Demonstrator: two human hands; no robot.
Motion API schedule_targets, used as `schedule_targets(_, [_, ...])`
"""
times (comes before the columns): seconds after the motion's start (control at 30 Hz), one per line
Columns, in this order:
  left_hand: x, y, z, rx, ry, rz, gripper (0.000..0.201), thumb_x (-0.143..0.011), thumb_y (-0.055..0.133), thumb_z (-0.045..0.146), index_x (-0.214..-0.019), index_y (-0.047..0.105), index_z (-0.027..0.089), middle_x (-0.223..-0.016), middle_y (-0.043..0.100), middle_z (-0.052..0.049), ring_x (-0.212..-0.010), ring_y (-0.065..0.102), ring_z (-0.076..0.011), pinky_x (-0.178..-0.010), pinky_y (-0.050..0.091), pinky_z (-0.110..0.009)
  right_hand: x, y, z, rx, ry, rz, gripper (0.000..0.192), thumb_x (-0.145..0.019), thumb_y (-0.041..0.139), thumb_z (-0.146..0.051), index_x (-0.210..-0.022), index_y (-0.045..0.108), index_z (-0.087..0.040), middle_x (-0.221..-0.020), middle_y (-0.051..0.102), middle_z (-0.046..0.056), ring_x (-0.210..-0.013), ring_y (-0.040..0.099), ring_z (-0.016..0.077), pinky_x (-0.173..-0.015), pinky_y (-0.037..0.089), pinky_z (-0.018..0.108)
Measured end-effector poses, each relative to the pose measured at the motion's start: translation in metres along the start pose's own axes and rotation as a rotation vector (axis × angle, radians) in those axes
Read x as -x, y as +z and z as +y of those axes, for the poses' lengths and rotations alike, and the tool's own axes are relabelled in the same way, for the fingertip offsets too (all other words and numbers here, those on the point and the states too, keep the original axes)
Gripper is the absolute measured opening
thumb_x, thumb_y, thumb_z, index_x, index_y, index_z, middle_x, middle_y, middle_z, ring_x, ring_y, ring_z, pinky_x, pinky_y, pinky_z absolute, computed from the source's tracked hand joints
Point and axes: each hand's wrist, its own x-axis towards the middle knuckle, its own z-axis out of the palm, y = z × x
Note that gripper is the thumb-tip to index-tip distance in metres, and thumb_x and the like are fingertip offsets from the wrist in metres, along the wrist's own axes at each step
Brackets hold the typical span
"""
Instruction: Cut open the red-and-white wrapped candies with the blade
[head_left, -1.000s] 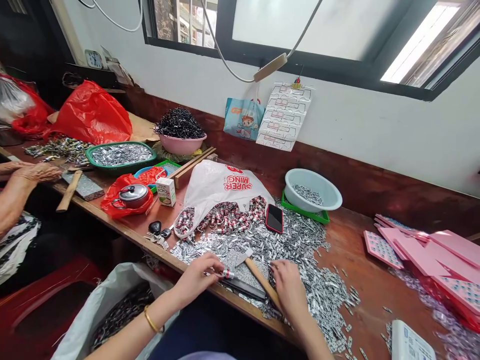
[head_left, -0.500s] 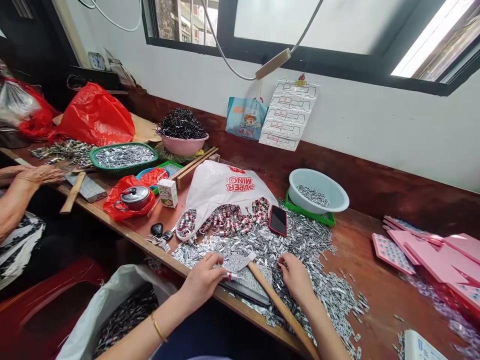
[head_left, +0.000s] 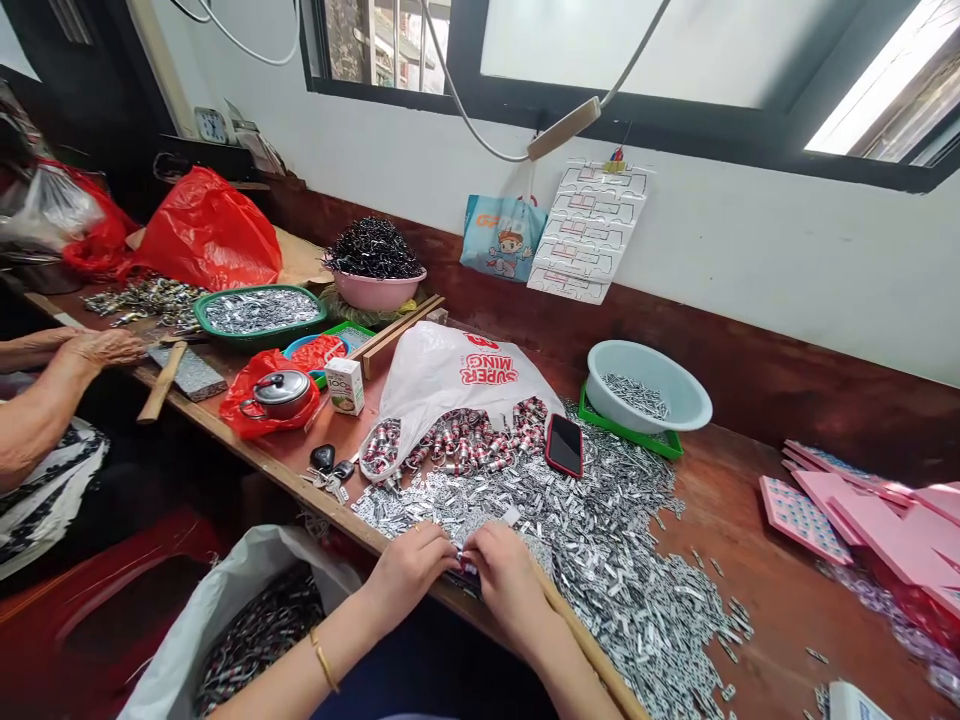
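Note:
My left hand [head_left: 411, 568] and my right hand [head_left: 504, 572] meet at the near edge of the wooden table [head_left: 757, 580], fingertips pinched together on a small red-and-white part that they mostly hide. They work over a grey slab [head_left: 480, 525] beside a wide heap of small silver metal clips [head_left: 622, 570]. A wooden hammer handle [head_left: 592, 650] runs under my right forearm. Behind lies a white plastic bag [head_left: 450, 375] spilling several red-and-white parts [head_left: 465, 440].
A black phone [head_left: 565, 444], keys [head_left: 326, 465], a pale bowl [head_left: 649, 385] on a green tray, pink boards [head_left: 862, 500], a small pot [head_left: 279, 392], a carton [head_left: 345, 385] and a pink bowl [head_left: 375, 285]. Another person's hand [head_left: 105, 348] rests at the left. An open bag [head_left: 247, 620] hangs below the table edge.
My right hand left the clip heap and moved left to join my left hand over the slab. The camera shifted slightly.

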Motion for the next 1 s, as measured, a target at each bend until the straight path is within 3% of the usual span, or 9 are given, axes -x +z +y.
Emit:
schedule_targets(0.2, [0.001,-0.002,0.004,0.106,-0.063,0.035,0.022,-0.093,0.047,0.022,-0.086,0.068,0.019,-0.074,0.064,-0.004,-0.072,0.058,-0.0171,-0.067,0.046,-0.027,0.008,-0.003,-0.004,-0.003,-0.087,0.079,0.022,-0.087,0.042,-0.010,-0.076,0.059,-0.018,-0.079,0.059,0.006,-0.077,0.053,0.0199,-0.068,0.043,0.031])
schedule_targets(0.3, [-0.002,-0.007,0.013,0.329,-0.235,0.089,0.018,-0.089,0.053,0.021,-0.085,0.070,0.019,-0.076,0.066,-0.003,-0.073,0.060,-0.0159,-0.068,0.046,-0.026,0.015,-0.005,-0.010,-0.309,0.056,0.104,0.011,-0.084,0.053,-0.016,-0.092,0.059,-0.020,-0.096,0.060,0.006,-0.089,0.056,0.0205,-0.074,0.048,0.032])
schedule_targets(0.4, [-0.005,-0.011,0.023,0.501,-0.396,0.083,0.015,-0.085,0.059,0.023,-0.079,0.072,0.019,-0.072,0.066,-0.002,-0.068,0.060,-0.0150,-0.064,0.045,-0.024,0.023,-0.002,-0.015,-0.653,0.276,0.129,0.010,-0.085,0.052,-0.023,-0.094,0.057,-0.020,-0.090,0.059,0.004,-0.074,0.059,0.0168,-0.058,0.051,0.026])
schedule_targets(0.47, [-0.007,-0.014,0.028,0.492,-0.419,0.044,0.016,-0.085,0.060,0.025,-0.076,0.072,0.019,-0.069,0.065,-0.002,-0.065,0.059,-0.0149,-0.061,0.044,-0.023,0.027,-0.001,-0.017,-0.742,0.340,0.155,0.011,-0.086,0.052,-0.027,-0.087,0.059,-0.020,-0.086,0.059,0.004,-0.068,0.059,0.0156,-0.054,0.052,0.025])
schedule_targets(0.57, [-0.008,-0.021,0.032,0.351,-0.346,-0.031,0.020,-0.086,0.057,0.023,-0.074,0.072,0.019,-0.065,0.063,-0.002,-0.065,0.057,-0.0151,-0.060,0.041,-0.023,0.029,-0.007,-0.019,-0.669,0.290,0.173,0.012,-0.086,0.054,-0.027,-0.092,0.062,-0.020,-0.092,0.062,0.005,-0.078,0.062,0.0176,-0.064,0.054,0.027])
schedule_targets(0.67, [-0.009,-0.031,0.032,0.205,-0.118,-0.064,0.025,-0.090,0.050,0.021,-0.077,0.071,0.020,-0.065,0.061,-0.003,-0.065,0.055,-0.0149,-0.060,0.040,-0.024,0.029,-0.020,-0.022,-0.586,0.198,0.147,0.016,-0.088,0.052,-0.025,-0.097,0.065,-0.022,-0.095,0.063,0.006,-0.087,0.061,0.0183,-0.067,0.053,0.026])
schedule_targets(0.73, [-0.009,-0.037,0.031,0.183,0.039,-0.041,0.025,-0.092,0.047,0.021,-0.083,0.071,0.021,-0.066,0.062,-0.003,-0.064,0.054,-0.0143,-0.062,0.041,-0.025,0.029,-0.029,-0.027,-0.591,0.174,0.122,0.016,-0.088,0.052,-0.024,-0.095,0.067,-0.023,-0.095,0.062,0.006,-0.086,0.061,0.0173,-0.064,0.053,0.024])
schedule_targets(0.8, [-0.008,-0.039,0.033,0.235,0.093,0.023,0.022,-0.091,0.048,0.021,-0.088,0.070,0.021,-0.066,0.063,-0.003,-0.063,0.054,-0.0137,-0.063,0.043,-0.025,0.031,-0.036,-0.032,-0.617,0.170,0.112,0.015,-0.087,0.054,-0.023,-0.093,0.068,-0.022,-0.094,0.062,0.006,-0.085,0.061,0.0167,-0.063,0.052,0.023])
schedule_targets(1.0, [-0.004,-0.015,0.055,0.601,-0.306,0.271,0.015,-0.086,0.058,0.026,-0.078,0.070,0.020,-0.079,0.067,-0.005,-0.076,0.063,-0.0176,-0.069,0.050,-0.027,0.040,-0.039,-0.039,-0.702,0.263,0.265,0.015,-0.086,0.057,-0.028,-0.091,0.070,-0.022,-0.092,0.062,0.006,-0.084,0.061,0.0174,-0.064,0.052,0.024])
